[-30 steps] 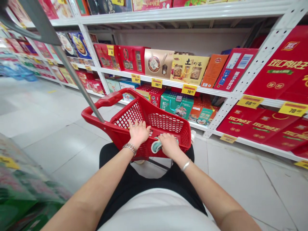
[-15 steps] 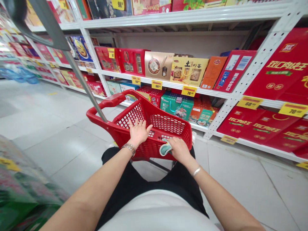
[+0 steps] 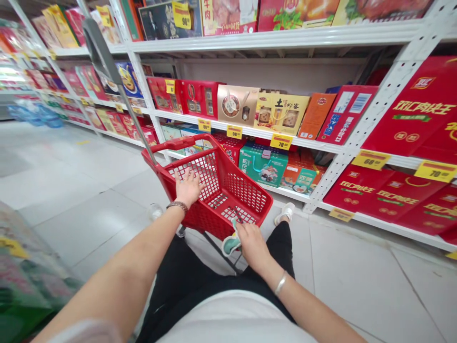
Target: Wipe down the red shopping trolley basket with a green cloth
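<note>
Head view: a red cart (image 3: 200, 220) stands before shelves (image 3: 271, 42) with yellow tags (image 3: 281, 142) reading 98, 78, 68 and 70 and red boxes (image 3: 416, 107) lettered 双汇肉块王. The left hand (image 3: 187, 190) spreads its fingers over the near rim, gripping nothing; the right hand (image 3: 253, 245) curls its fingers round a green-and-white cloth (image 3: 232, 244).

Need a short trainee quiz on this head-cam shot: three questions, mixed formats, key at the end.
1. What does the right hand hold? A) a phone B) a green-and-white item C) a black glove
2. True or false: the left hand has its fingers spread, seen against the red cart.
3. Fill in: the price tag below the yellow box shows the number ___.

Key: 1. B; 2. True; 3. 78.
</note>
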`<state>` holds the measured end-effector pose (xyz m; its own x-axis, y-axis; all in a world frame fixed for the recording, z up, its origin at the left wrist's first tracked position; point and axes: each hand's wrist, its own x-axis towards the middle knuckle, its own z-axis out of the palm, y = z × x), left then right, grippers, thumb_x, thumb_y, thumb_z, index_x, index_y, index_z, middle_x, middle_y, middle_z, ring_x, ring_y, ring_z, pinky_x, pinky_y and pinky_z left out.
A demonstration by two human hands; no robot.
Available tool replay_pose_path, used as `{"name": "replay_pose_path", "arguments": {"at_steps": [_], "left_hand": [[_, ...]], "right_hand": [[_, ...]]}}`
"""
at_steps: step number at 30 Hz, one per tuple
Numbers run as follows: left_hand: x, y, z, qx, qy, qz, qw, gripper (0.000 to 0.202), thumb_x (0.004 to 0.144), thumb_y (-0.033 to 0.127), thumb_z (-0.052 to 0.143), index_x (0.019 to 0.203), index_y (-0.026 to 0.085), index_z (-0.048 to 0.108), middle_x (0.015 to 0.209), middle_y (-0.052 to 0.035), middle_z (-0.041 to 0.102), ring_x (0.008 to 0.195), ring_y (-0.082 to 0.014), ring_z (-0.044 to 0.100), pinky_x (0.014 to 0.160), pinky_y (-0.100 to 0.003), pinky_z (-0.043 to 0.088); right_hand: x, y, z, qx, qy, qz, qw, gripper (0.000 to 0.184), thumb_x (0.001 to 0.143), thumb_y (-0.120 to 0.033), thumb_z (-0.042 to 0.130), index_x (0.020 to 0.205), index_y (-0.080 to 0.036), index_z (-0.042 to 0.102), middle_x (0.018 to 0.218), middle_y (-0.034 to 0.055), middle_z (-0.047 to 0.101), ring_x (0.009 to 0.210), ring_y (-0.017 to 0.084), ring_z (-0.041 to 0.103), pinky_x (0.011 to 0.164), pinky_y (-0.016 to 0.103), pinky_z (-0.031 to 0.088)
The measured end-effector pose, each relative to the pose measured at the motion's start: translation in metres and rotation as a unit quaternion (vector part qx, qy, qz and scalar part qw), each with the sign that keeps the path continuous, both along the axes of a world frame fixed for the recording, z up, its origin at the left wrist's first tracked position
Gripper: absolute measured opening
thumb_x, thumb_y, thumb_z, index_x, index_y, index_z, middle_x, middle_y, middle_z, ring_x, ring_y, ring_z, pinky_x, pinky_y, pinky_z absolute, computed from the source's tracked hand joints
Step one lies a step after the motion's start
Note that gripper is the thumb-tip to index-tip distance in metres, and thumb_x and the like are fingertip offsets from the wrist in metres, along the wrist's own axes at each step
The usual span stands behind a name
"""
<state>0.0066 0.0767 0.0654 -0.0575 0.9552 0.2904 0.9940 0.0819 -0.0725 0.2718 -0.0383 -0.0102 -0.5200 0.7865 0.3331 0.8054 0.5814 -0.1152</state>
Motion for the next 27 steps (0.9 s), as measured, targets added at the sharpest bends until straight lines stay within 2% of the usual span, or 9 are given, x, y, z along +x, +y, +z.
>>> {"name": "replay_pose_path", "arguments": {"at_steps": [2, 4, 8, 12, 15, 18, 20, 22, 27], "left_hand": [[0.008, -0.004, -0.005, -0.015, -0.022, 0.010, 1.000, 0.055, 0.102, 0.041, 0.032, 0.147, 0.017, 0.053, 0.159, -0.0175, 0.044, 0.154, -0.0341, 0.028, 0.122, -0.069, 0.009], [0.025, -0.014, -0.013, -0.030, -0.058, -0.005, 0.998, 0.056, 0.103, 0.043, 0.029, 0.149, 0.019, 0.051, 0.159, -0.0153, 0.046, 0.153, -0.0340, 0.030, 0.121, -0.069, 0.014], [0.060, -0.043, -0.031, -0.025, -0.090, -0.045, 0.995, 0.058, 0.104, 0.048, 0.026, 0.150, 0.023, 0.050, 0.157, -0.0124, 0.048, 0.153, -0.0320, 0.031, 0.124, -0.066, 0.011], [0.063, -0.061, -0.038, -0.033, -0.082, -0.055, 0.995, 0.060, 0.104, 0.050, 0.028, 0.150, 0.020, 0.051, 0.157, -0.0143, 0.047, 0.153, -0.0321, 0.031, 0.125, -0.064, 0.008], [0.055, -0.062, -0.039, -0.040, -0.073, -0.052, 0.995, 0.061, 0.104, 0.050, 0.029, 0.148, 0.017, 0.052, 0.155, -0.0164, 0.050, 0.152, -0.0325, 0.033, 0.125, -0.063, 0.005], [0.051, -0.060, -0.039, -0.027, -0.072, -0.048, 0.996, 0.060, 0.103, 0.051, 0.031, 0.147, 0.017, 0.054, 0.153, -0.0163, 0.052, 0.152, -0.0326, 0.033, 0.125, -0.063, 0.003], [0.051, -0.059, -0.038, -0.022, -0.077, -0.048, 0.996, 0.058, 0.103, 0.050, 0.031, 0.147, 0.020, 0.054, 0.154, -0.0141, 0.052, 0.152, -0.0317, 0.033, 0.126, -0.063, 0.004], [0.051, -0.058, -0.038, -0.020, -0.085, -0.046, 0.995, 0.057, 0.103, 0.049, 0.031, 0.147, 0.020, 0.054, 0.155, -0.0129, 0.051, 0.153, -0.0313, 0.032, 0.126, -0.063, 0.005], [0.040, -0.060, -0.040, 0.001, -0.115, -0.015, 0.993, 0.055, 0.103, 0.044, 0.031, 0.149, 0.021, 0.052, 0.162, -0.0122, 0.041, 0.155, -0.0326, 0.026, 0.125, -0.066, 0.010]], "right_hand": [[-0.016, -0.006, 0.001, 0.004, -0.003, 0.041, 0.999, 0.046, 0.092, -0.003, 0.052, 0.136, -0.014, 0.056, 0.109, 0.0135, 0.066, 0.097, 0.024, 0.059, 0.090, 0.038, 0.048], [-0.026, -0.007, 0.006, -0.005, -0.016, 0.091, 0.996, 0.045, 0.092, -0.006, 0.055, 0.137, -0.013, 0.055, 0.110, 0.0129, 0.066, 0.097, 0.024, 0.059, 0.089, 0.038, 0.048], [-0.022, 0.004, 0.020, -0.011, -0.062, 0.153, 0.986, 0.035, 0.095, -0.010, 0.055, 0.129, -0.016, 0.060, 0.105, 0.0100, 0.068, 0.098, 0.023, 0.059, 0.093, 0.038, 0.046], [0.013, 0.032, 0.028, -0.021, -0.077, 0.127, 0.989, 0.029, 0.096, -0.007, 0.054, 0.119, -0.019, 0.067, 0.111, 0.0097, 0.070, 0.104, 0.023, 0.060, 0.106, 0.043, 0.038], [0.042, 0.053, 0.029, -0.033, -0.061, 0.098, 0.993, 0.035, 0.094, -0.002, 0.052, 0.119, -0.023, 0.067, 0.116, 0.0075, 0.070, 0.111, 0.021, 0.060, 0.113, 0.047, 0.031], [0.051, 0.061, 0.029, -0.033, -0.053, 0.074, 0.995, 0.034, 0.095, -0.002, 0.051, 0.116, -0.024, 0.067, 0.116, 0.0063, 0.069, 0.115, 0.021, 0.059, 0.116, 0.049, 0.028], [0.042, 0.058, 0.028, -0.031, -0.067, 0.070, 0.995, 0.029, 0.095, -0.003, 0.052, 0.110, -0.021, 0.069, 0.110, 0.0071, 0.070, 0.111, 0.022, 0.059, 0.116, 0.048, 0.029], [0.021, 0.049, 0.026, -0.029, -0.084, 0.079, 0.993, 0.025, 0.095, -0.004, 0.052, 0.105, -0.019, 0.069, 0.104, 0.0079, 0.070, 0.105, 0.022, 0.060, 0.115, 0.046, 0.032], [-0.063, 0.015, 0.026, -0.027, -0.127, 0.128, 0.983, 0.021, 0.100, -0.011, 0.048, 0.103, -0.017, 0.069, 0.100, 0.0109, 0.069, 0.099, 0.024, 0.061, 0.094, 0.039, 0.047]]}}
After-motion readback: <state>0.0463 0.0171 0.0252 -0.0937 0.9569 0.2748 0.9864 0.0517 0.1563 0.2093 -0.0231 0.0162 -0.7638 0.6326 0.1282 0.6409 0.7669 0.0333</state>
